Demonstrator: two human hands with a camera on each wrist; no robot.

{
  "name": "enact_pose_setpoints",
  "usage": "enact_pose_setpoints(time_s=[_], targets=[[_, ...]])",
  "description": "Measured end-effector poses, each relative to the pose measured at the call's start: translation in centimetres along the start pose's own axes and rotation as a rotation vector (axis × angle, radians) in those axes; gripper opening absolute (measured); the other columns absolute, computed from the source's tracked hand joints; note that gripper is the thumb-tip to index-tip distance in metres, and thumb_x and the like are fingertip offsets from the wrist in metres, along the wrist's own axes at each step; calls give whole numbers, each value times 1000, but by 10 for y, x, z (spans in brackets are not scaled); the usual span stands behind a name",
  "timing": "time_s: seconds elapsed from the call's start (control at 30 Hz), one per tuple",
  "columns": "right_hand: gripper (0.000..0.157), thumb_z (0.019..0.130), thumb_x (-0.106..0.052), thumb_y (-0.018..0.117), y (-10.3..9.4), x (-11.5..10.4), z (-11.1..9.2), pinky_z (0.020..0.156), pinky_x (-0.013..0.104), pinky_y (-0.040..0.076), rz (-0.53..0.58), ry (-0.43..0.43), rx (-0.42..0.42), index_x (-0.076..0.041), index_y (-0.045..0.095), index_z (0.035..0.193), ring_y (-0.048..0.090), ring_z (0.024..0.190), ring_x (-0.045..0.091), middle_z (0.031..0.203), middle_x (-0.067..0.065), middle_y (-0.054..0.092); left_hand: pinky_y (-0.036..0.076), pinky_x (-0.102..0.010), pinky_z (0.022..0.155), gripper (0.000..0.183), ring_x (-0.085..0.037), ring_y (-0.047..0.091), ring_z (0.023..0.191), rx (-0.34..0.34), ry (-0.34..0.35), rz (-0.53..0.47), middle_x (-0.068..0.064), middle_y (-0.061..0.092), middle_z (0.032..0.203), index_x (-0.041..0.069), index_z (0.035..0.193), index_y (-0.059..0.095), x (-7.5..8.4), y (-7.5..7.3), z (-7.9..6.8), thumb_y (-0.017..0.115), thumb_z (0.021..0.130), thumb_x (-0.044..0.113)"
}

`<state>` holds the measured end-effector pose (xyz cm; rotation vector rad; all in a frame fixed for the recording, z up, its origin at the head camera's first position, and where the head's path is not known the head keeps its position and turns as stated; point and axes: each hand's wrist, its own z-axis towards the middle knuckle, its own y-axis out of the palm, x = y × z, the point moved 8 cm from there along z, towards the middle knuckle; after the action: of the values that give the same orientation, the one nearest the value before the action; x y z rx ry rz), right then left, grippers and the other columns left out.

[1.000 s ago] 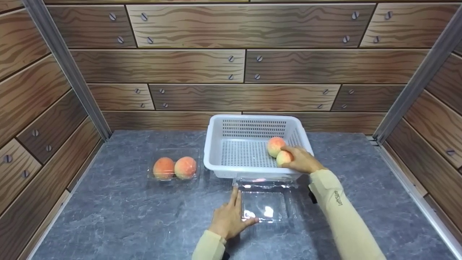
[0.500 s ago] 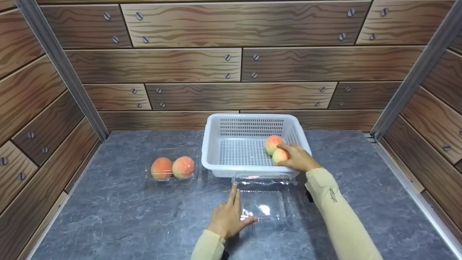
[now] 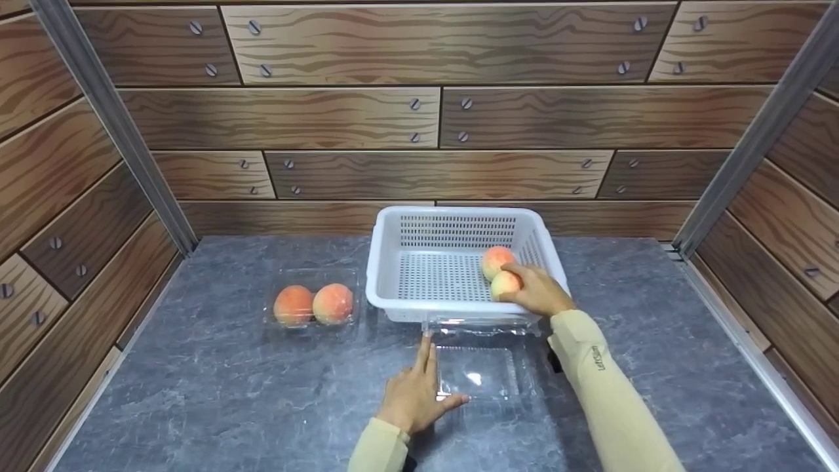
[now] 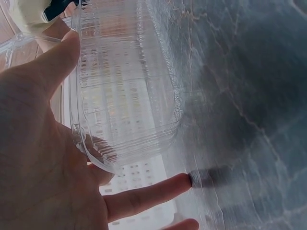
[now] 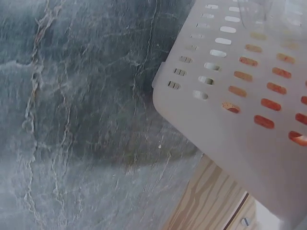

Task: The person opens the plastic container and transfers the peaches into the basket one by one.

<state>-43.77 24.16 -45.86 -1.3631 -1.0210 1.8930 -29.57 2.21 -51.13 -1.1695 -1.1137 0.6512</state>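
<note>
One yellowish peach (image 3: 505,286), gripped by the right hand (image 3: 540,293), is at the near right inside the white basket (image 3: 452,306); a redder peach (image 3: 497,259) lies just beyond. Nearer, the left hand (image 3: 411,398), fingers straight, touches an open clear container (image 3: 482,368); leftward, a plastic box (image 3: 313,278) holds two peaches (image 3: 333,303).

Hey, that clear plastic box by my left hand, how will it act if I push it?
The clear box is probably light and apt to slide when pushed, as it's see-through plastic with nothing in it. Its thin, ribbed walls would likely flex if squeezed.
</note>
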Motion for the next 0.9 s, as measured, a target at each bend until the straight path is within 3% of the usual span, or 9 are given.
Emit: enact_pose_setpoints(time_s=[0.33,0.7,0.9], targets=[[71,80,-37,77,0,-2,3,102,65,41,-54,30,-17,0,58,138,54,123,50,136,29,58,54,-59,90,105,-48,62,111,-5,-11,0,-17,16,167,-5,156,30,-1,-2,1,61,88,70],[87,78,-36,78,5,4,4,105,65,39,11,86,-48,7,45,146,52,125,50,139,31,54,55,-58,88,104,-47,63,111,-13,-25,5,-16,19,167,-4,155,33,-2,0,1,61,88,70],[82,78,-35,78,6,5,4,102,62,42,15,71,-46,6,50,143,57,118,47,132,28,60,56,-57,86,105,-46,64,108,-11,-24,9,-17,20,166,-4,155,32,-2,0,1,59,87,72]])
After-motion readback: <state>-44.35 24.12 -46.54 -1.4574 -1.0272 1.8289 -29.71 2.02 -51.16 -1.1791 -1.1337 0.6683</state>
